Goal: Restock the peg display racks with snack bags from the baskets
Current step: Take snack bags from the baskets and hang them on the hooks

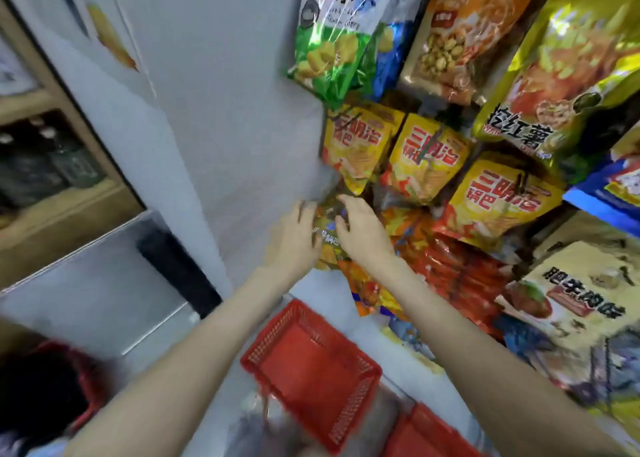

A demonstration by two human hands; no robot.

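My left hand (294, 238) and right hand (363, 235) curl their fingers (346, 201) round a snack bag (327, 223) just below the hanging yellow bags (356, 145); light, crinkly and slippery, I judge, it is best pinched near its top seam.

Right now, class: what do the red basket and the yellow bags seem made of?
Red basket: apparently rigid plastic, fairly matte; moulded mesh walls. Yellow bags: thin glossy film, probably plastic or foil laminate; creases and glints show.
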